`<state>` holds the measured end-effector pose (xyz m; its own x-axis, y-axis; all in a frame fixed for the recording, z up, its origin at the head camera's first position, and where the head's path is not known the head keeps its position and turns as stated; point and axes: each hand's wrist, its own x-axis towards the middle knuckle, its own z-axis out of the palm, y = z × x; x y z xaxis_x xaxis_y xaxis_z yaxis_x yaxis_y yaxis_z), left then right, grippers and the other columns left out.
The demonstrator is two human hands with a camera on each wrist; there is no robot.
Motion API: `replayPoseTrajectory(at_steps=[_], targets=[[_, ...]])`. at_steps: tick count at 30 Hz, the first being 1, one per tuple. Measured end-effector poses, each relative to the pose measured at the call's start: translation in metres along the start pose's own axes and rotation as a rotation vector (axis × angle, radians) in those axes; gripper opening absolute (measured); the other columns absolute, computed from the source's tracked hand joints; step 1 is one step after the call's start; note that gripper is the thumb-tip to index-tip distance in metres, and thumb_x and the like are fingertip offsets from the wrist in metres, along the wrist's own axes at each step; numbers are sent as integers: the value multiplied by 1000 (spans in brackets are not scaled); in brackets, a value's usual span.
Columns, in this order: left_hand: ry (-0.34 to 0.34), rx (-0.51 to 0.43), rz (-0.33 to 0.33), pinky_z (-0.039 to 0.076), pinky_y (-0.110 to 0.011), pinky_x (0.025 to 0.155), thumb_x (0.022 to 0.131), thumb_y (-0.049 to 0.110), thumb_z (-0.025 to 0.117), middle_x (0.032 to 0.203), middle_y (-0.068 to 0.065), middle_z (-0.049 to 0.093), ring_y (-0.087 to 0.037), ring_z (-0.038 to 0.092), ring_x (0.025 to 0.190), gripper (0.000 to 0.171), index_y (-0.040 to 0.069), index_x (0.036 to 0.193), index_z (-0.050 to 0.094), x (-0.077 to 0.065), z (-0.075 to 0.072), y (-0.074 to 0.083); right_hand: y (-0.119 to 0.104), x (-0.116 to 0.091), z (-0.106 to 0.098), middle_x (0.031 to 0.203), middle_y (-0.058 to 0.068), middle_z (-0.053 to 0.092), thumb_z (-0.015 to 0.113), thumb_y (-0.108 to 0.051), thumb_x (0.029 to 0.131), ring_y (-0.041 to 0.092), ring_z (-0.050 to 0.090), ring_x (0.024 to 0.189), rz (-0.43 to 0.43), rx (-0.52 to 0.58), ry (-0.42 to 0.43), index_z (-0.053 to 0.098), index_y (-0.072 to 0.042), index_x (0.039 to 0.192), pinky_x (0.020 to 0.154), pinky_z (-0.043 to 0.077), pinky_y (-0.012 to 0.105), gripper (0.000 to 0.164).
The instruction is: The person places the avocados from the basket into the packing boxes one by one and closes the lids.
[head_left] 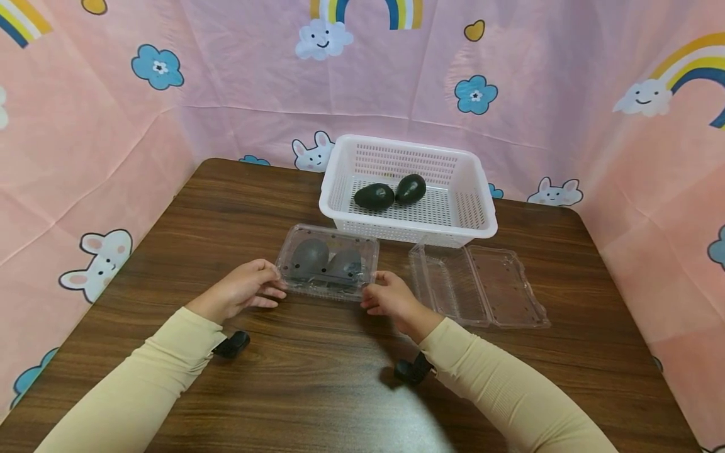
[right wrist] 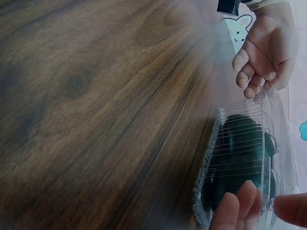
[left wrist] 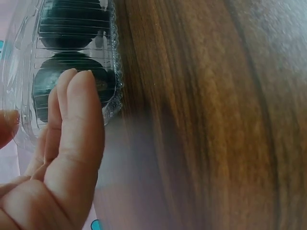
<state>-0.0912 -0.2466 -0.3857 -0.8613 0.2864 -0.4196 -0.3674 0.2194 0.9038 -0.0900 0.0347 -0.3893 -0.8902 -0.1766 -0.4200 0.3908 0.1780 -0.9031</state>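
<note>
A clear plastic clamshell box (head_left: 326, 263) with its lid down lies on the table, and two dark green avocados (head_left: 310, 257) show through it. My left hand (head_left: 246, 290) pinches the box's left front corner, thumb (left wrist: 7, 125) at the rim and the other fingers (left wrist: 80, 110) along the side wall. At the opposite front corner, my right hand (head_left: 391, 301) grips the rim between thumb (right wrist: 291, 210) and fingers (right wrist: 246, 199). The ribbed wall of the box is close to both palms in the wrist views.
Behind the box stands a white perforated basket (head_left: 408, 231) holding two more avocados (head_left: 375, 197). A second clear clamshell (head_left: 453, 283) lies opened flat on the right. The brown wooden table (head_left: 306, 365) backs onto a patterned pink cloth (head_left: 238, 69).
</note>
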Motion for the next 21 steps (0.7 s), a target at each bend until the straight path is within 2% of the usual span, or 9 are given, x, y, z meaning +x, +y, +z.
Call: replayPoseTrajectory(at_steps=[14,21], targets=[[25,-49,0,57,-35,76,102,8,36,93,-8,58,-15,64,81,12,-2,106,43,2,2,2,-1,0,-1,97,18,62,48,4,94,15,61,68,12,91,-57,35,6,135,74,56,39,44],[42,-54,2,57,-32,74,101,4,37,86,-5,60,-13,63,75,10,-3,104,44,3,2,1,2,4,-3,88,16,62,51,6,93,19,64,69,-9,138,-86,34,5,132,74,57,40,42]])
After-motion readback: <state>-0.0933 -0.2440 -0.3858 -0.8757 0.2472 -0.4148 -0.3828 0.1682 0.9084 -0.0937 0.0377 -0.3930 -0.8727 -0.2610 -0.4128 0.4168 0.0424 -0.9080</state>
